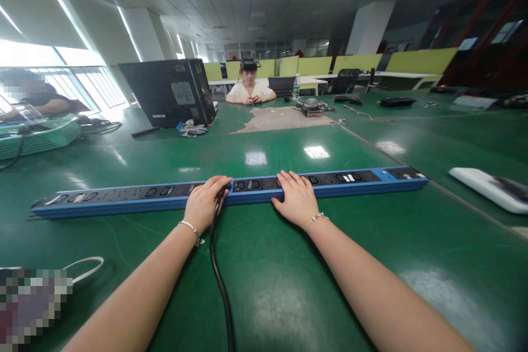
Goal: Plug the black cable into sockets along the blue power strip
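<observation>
A long blue power strip (256,197) with black sockets along its top lies across the green table in front of me. My left hand (205,201) is closed around the plug end of a black power cord (216,253) at the strip's middle. Its fingers cover most of the plug, so I cannot tell how far it sits in a socket. From there the cord runs down toward me over the table. Right of it, my right hand (297,198) grips the strip, fingers over the top and thumb at the near side.
On the green table (280,275) stand a black computer case (165,93), gloves (192,128) and a green basket (39,140). A white device (487,190) lies at right. One person (249,88) sits across; another (33,96) is at far left. A bottle (296,86) stands behind.
</observation>
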Action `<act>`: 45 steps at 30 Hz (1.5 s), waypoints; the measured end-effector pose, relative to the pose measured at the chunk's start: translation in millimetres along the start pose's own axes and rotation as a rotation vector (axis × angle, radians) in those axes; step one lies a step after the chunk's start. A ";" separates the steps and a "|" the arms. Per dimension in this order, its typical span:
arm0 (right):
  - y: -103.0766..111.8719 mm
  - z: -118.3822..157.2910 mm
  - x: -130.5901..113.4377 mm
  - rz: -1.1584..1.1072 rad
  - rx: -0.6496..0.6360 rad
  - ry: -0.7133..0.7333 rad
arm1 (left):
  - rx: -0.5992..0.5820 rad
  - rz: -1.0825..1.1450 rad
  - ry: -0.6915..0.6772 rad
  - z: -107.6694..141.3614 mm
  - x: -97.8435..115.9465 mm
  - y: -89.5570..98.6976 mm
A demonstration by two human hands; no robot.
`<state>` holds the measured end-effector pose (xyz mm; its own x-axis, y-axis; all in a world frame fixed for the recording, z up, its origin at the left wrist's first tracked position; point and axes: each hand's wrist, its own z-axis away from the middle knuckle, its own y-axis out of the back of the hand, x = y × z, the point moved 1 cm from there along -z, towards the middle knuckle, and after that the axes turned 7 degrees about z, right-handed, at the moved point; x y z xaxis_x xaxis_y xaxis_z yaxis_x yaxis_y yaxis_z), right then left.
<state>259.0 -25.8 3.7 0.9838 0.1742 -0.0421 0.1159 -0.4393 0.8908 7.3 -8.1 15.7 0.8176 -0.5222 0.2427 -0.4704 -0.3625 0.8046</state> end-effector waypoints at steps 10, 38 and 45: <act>-2.4 -0.6 -2.3 -0.008 0.016 -0.011 | 0.358 0.232 0.116 -6.6 -1.5 5.6; -3.2 0.4 -2.8 -0.081 0.067 -0.015 | -0.132 0.044 -0.033 -65.6 85.1 -45.6; -4.2 0.3 -3.0 -0.079 0.074 -0.016 | -0.119 0.024 -0.055 -63.2 88.8 -40.8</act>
<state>255.6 -24.7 0.0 0.9732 0.1970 -0.1189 0.2027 -0.4890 0.8484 120.1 9.2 38.6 0.7855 -0.5723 0.2354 -0.4442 -0.2566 0.8584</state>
